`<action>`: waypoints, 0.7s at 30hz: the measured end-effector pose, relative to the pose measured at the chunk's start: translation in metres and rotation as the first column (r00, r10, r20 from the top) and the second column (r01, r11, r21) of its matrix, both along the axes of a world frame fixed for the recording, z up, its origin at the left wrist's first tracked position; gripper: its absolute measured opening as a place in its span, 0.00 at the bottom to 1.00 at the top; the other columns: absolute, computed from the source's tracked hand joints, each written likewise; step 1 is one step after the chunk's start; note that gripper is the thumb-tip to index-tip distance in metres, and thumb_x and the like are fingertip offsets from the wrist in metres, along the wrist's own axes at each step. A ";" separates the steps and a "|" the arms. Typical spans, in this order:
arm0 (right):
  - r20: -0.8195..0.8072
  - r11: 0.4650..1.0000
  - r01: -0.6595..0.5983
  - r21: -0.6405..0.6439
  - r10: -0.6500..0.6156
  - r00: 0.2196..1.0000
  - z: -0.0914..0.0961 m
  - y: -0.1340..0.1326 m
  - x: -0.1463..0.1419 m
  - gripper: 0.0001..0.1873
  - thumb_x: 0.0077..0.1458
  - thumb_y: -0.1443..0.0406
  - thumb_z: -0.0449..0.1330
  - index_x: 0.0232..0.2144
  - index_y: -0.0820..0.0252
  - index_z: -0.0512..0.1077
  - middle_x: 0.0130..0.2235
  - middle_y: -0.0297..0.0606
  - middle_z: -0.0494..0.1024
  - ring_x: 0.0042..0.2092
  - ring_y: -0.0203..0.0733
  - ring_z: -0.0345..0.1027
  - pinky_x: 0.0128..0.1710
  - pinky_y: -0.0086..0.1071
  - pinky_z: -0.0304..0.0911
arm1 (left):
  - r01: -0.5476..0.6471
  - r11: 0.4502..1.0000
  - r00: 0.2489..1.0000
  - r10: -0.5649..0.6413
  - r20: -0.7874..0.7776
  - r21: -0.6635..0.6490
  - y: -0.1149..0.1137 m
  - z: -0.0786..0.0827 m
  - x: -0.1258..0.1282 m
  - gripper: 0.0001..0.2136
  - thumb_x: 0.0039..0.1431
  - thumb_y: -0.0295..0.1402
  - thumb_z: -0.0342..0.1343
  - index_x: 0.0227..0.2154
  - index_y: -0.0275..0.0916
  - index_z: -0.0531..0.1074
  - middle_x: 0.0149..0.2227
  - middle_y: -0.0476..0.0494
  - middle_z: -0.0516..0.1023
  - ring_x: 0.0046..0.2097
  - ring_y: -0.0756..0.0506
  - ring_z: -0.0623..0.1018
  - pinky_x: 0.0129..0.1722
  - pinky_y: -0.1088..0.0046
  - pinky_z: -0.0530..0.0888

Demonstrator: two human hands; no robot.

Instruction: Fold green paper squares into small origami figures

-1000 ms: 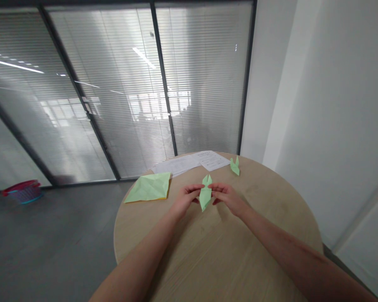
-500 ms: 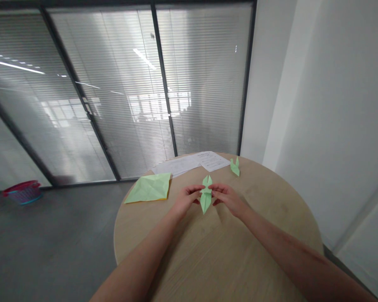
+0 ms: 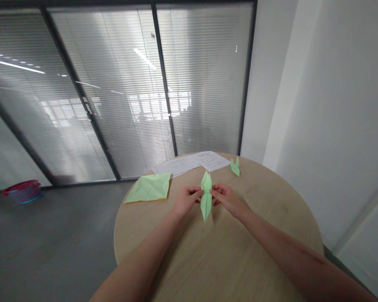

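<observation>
A folded piece of green origami paper [image 3: 206, 201] is held above the table, long and narrow, with pointed ends toward and away from me. My left hand [image 3: 187, 199] pinches its left edge near the middle between thumb and fingers. On the opposite edge, my right hand [image 3: 226, 198] grips it the same way. Some fingertips are hidden behind the paper. Farther back to the right stands a finished-looking green folded paper figure [image 3: 235, 167] with upright points. Left of my hands lie green paper sheets [image 3: 151, 187], creased on top, with a yellow edge showing underneath.
The round wooden table [image 3: 255, 251] carries printed white papers [image 3: 189, 162] along its far edge. Behind it is a glass partition with blinds [image 3: 204, 84], and a white wall [image 3: 340, 126] rises at the right. A red and blue basket [image 3: 24, 193] sits on the floor at left.
The folded paper between my hands has been tilted and opened out lengthwise, so its far point reaches higher and its near point lower. Both hands stay nearly in place.
</observation>
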State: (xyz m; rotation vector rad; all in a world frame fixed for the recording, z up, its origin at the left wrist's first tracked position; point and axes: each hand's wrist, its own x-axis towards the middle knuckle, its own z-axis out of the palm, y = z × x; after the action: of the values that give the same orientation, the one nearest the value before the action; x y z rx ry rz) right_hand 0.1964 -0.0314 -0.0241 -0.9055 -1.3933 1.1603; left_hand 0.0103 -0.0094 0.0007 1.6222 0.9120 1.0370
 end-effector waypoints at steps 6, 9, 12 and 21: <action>-0.031 1.000 0.012 -0.014 -0.012 0.999 0.000 0.000 -0.002 0.18 0.50 0.53 0.64 0.35 0.58 0.66 0.30 0.35 0.78 0.31 0.40 0.74 0.28 0.31 0.69 | -0.034 0.999 0.996 0.035 0.077 -0.015 0.000 0.000 0.002 0.14 0.46 0.41 0.65 0.29 0.35 0.73 0.25 0.48 0.76 0.27 0.50 0.74 0.27 0.74 0.72; -0.054 0.998 0.052 -0.027 -0.053 0.997 0.002 -0.001 -0.003 0.21 0.49 0.55 0.64 0.43 0.54 0.63 0.31 0.34 0.79 0.31 0.41 0.75 0.28 0.32 0.69 | -0.048 0.999 0.993 0.051 0.107 -0.024 -0.001 0.001 0.003 0.17 0.44 0.41 0.66 0.32 0.37 0.70 0.25 0.51 0.74 0.26 0.50 0.74 0.26 0.75 0.71; -0.039 1.000 0.029 -0.001 -0.029 0.999 0.005 -0.002 -0.004 0.23 0.51 0.56 0.63 0.48 0.53 0.64 0.33 0.36 0.79 0.33 0.43 0.75 0.33 0.35 0.70 | -0.031 0.999 0.993 0.035 0.115 -0.037 -0.002 0.003 0.003 0.19 0.44 0.41 0.66 0.37 0.37 0.70 0.26 0.51 0.75 0.26 0.50 0.74 0.26 0.75 0.71; 0.087 0.986 0.078 0.149 -0.092 0.992 0.011 -0.002 0.001 0.13 0.51 0.56 0.62 0.33 0.59 0.75 0.35 0.38 0.78 0.36 0.41 0.70 0.37 0.34 0.65 | -0.067 0.986 0.996 0.075 -0.048 0.152 -0.002 0.013 -0.004 0.11 0.50 0.39 0.62 0.30 0.36 0.79 0.28 0.46 0.78 0.29 0.49 0.73 0.28 0.74 0.71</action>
State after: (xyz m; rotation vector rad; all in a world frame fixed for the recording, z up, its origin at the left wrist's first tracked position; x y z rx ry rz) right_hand 0.1973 -0.0331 -0.0128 -0.9158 -1.4802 0.9489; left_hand 0.0064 -0.0117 0.0140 1.7601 0.9528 1.1392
